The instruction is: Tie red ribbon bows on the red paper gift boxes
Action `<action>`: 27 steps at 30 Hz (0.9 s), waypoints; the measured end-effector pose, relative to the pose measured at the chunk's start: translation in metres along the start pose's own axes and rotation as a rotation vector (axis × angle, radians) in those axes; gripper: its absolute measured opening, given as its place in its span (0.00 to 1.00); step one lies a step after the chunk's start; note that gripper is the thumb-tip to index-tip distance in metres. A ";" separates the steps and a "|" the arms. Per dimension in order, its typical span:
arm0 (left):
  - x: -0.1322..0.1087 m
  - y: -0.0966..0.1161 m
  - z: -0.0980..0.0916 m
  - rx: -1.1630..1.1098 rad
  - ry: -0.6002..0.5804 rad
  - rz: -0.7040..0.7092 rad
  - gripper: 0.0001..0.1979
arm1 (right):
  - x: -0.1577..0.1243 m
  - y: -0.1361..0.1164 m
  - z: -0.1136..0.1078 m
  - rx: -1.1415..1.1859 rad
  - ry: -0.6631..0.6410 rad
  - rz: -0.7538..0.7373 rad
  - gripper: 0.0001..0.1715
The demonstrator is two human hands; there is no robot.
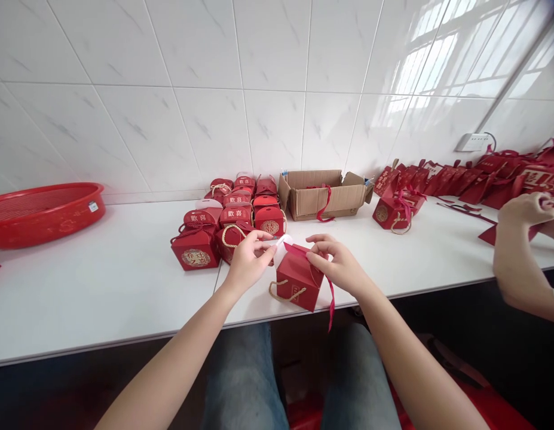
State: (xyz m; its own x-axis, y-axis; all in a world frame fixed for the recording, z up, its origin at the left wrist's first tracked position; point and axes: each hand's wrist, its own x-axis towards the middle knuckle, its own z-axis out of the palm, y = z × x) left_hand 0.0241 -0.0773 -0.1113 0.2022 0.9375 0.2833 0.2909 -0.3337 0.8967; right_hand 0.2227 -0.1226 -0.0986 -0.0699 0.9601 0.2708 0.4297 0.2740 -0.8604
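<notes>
At the white tabletop's (124, 286) front edge, my left hand (247, 261) pinched the pale flap (281, 245) of the small red paper box with a rope handle (299, 285); my right hand (340, 264) pinched its red flap (303, 252). Soft, even pulls seemed best.

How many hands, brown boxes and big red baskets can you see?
Hands: 4, the left hand and right hand on the red gift box, plus a co-worker's two hands
Brown cardboard box: 1
Red basket: 1
Total: 6
</notes>
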 end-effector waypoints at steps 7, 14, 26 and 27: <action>-0.001 -0.001 0.001 -0.035 0.014 -0.001 0.15 | 0.005 -0.001 0.007 -0.079 -0.014 0.004 0.12; -0.003 -0.001 0.001 -0.013 0.012 0.005 0.17 | 0.015 0.000 0.013 -0.130 0.046 0.042 0.14; -0.009 0.007 0.002 -0.136 -0.005 -0.008 0.10 | 0.026 -0.008 0.020 -0.324 0.024 -0.017 0.11; -0.009 0.007 0.003 -0.168 0.001 -0.019 0.11 | 0.026 -0.006 0.021 -0.338 0.030 -0.030 0.11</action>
State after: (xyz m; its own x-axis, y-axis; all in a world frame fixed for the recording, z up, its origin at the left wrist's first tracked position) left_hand 0.0269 -0.0881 -0.1088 0.1969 0.9437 0.2658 0.1338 -0.2945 0.9462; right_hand 0.1990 -0.0980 -0.0955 -0.0625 0.9483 0.3111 0.7026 0.2632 -0.6611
